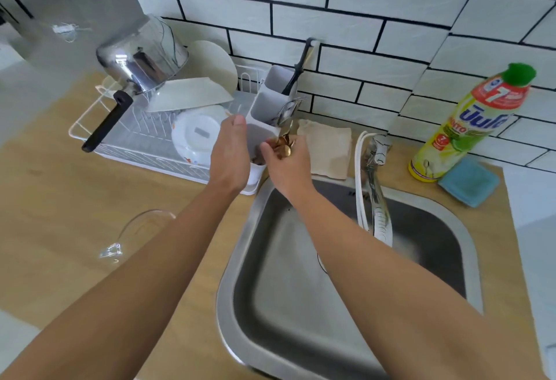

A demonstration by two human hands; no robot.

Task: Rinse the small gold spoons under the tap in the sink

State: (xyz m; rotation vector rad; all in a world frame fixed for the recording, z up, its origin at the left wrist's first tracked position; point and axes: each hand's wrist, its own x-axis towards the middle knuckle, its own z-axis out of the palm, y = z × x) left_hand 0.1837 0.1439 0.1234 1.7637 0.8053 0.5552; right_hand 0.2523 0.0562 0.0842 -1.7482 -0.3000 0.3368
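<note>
**Spoons gathered at the caddy, not yet under the tap**

Head view: the right hand (pixel 285 166) grips a small bunch of gold spoons (pixel 283 145) just at the near compartment of the white cutlery caddy (pixel 267 99), at the sink's far-left corner. Fingers and thumb curl round the bunch; the bowls fan out above the knuckles, and the handles are hidden in the fist. The left hand (pixel 231 151) steadies the caddy, palm against its near wall, fingers mostly straight, thumb up by the rim. A few more coppery pieces seem to sit low in the compartment, though they are too hidden to count.

Handling, as a judgement: these spoons look thin, stiff and light, and polished metal turns slippery once wet. A bunch will want to splay or slide, so a firm hold round the handles, with the bowls left free for the water, looks safest.

Orientation: the bowls point up and away from the person, towards the tiled wall (pixel 376 33), so the long axis runs roughly upright, tilted slightly away. How the handles lie inside the hand cannot be told.

The tap (pixel 377 199) reaches over the steel sink (pixel 240 259) to the right of the spoons, well apart from them. A pan (pixel 144 54) and plates fill the rack (pixel 90 114); a detergent bottle (pixel 469 127) and a blue sponge (pixel 467 182) sit beyond the tap.
</note>
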